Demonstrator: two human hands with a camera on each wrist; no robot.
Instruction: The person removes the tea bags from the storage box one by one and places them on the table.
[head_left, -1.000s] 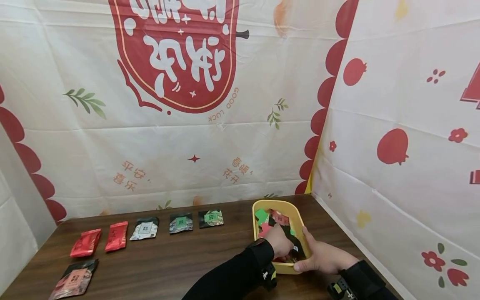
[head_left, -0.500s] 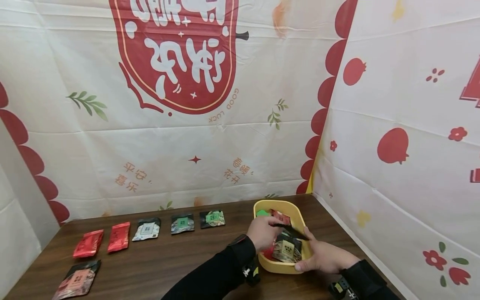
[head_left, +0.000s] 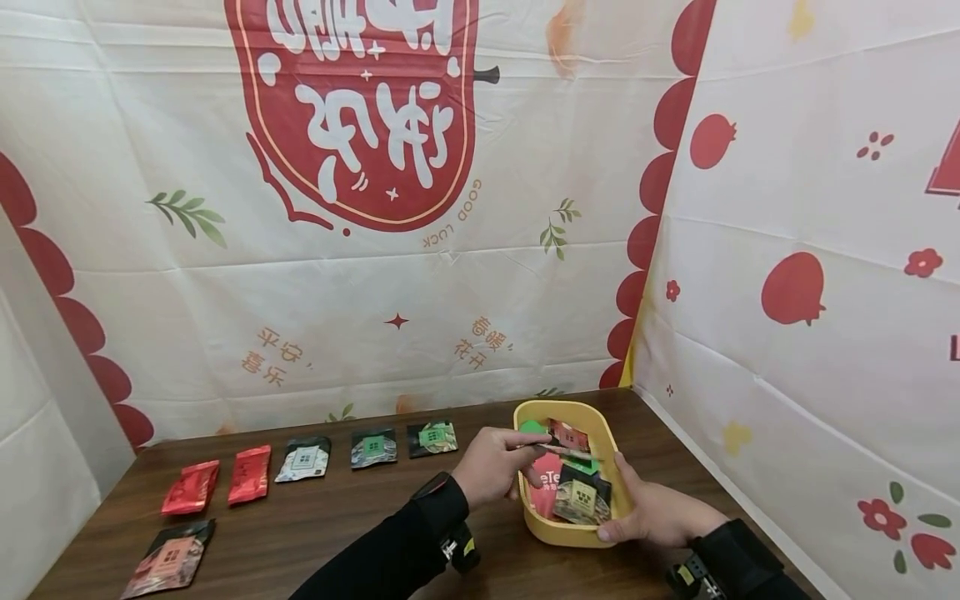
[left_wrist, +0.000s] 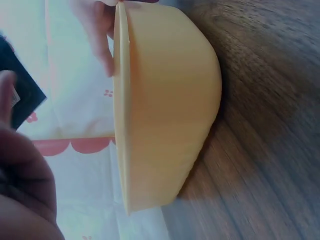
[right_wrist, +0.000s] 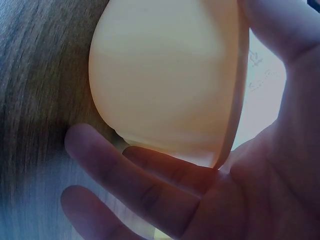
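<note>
Fig.: sorting step, pick phase. Left hand [head_left: 491, 464] pinches a thin dark packet [head_left: 564, 452] edge-on, just above the yellow tub [head_left: 592, 533] at table's right end. Right hand [head_left: 652, 512] cups the tub's near corner, fingers curled round its wall. Next move, prob.: carry packet to the row of packets [head_left: 372, 447] w/o snagging the rim.

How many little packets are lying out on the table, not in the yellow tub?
6. Back row, from the left: two red packets, a silver-and-black one, and two dark ones with green labels. One dark packet with a pink label lies nearer, far left.
</note>
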